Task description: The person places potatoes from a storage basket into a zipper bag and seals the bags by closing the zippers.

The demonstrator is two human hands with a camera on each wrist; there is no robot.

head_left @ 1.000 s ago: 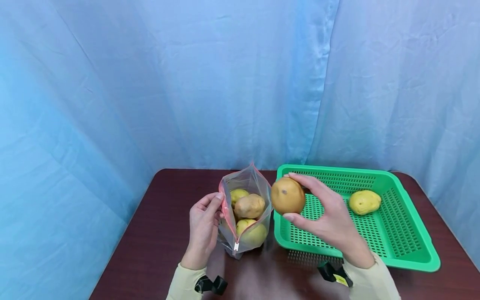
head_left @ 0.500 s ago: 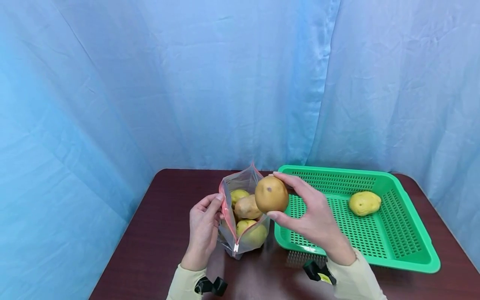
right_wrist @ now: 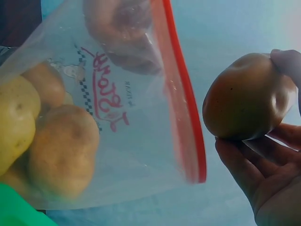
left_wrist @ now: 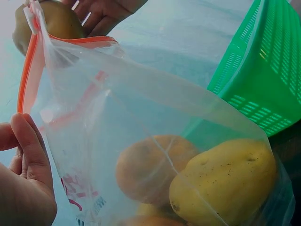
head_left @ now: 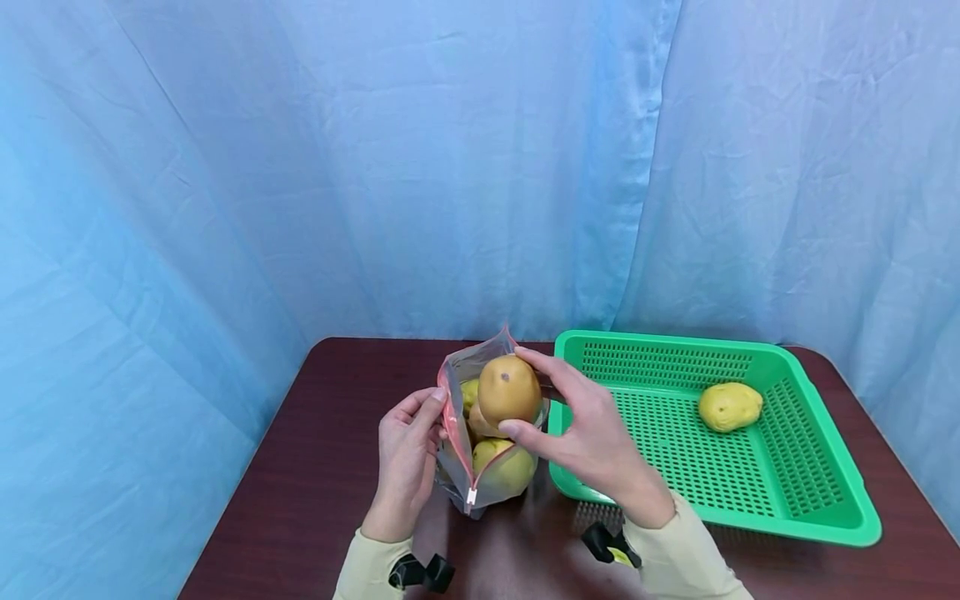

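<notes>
My right hand [head_left: 596,433] holds a round brown potato [head_left: 510,387] between thumb and fingers, over the mouth of a clear zip bag [left_wrist: 94,146]. In the right wrist view that potato [right_wrist: 244,99] is just outside the bag's red zip edge [right_wrist: 181,94]. My left hand [head_left: 408,454] pinches the near-left rim of the bag, whose mouth is spread apart. Several potatoes lie inside, among them a yellow one [left_wrist: 225,181] and a brown one [right_wrist: 66,148]. A white slider [head_left: 472,497] sits at the zip's front corner.
A green perforated basket [head_left: 825,517] stands to the right of the bag on the dark wooden table [head_left: 322,467]. One yellow potato [head_left: 730,407] lies in it. A blue curtain [head_left: 465,167] hangs behind the table.
My right hand has carried the brown potato leftward from over the basket's left edge to over the bag's mouth. My left hand and the bag have stayed in place.
</notes>
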